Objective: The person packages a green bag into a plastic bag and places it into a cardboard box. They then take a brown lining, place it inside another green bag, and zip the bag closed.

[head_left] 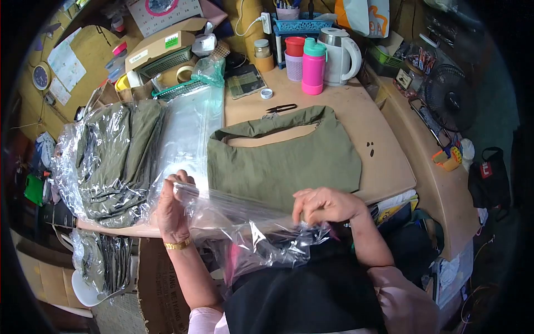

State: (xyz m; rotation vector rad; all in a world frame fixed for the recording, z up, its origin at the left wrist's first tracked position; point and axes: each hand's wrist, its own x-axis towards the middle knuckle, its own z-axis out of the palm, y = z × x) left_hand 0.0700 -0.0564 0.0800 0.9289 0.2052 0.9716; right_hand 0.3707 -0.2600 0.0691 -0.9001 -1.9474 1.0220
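Note:
My left hand (pixel 173 209), with a gold watch at the wrist, is closed on one corner of a clear plastic bag (pixel 261 236). At the other side of the bag, my right hand (pixel 328 206) pinches its edge with curled fingers. The bag hangs crumpled between both hands, above my lap. Just beyond it, an olive green garment (pixel 278 161) lies flat on the table, its wide opening facing away from me. Left of that garment rests a stack of flat clear bags (pixel 186 133).
Olive garments in plastic (pixel 117 161) are piled at the table's left. Small black thread snips (pixel 281 108) lie behind the garment. A pink bottle (pixel 313 69) and an electric kettle (pixel 336 55) stand at the back. A fan (pixel 445 92) is at the right.

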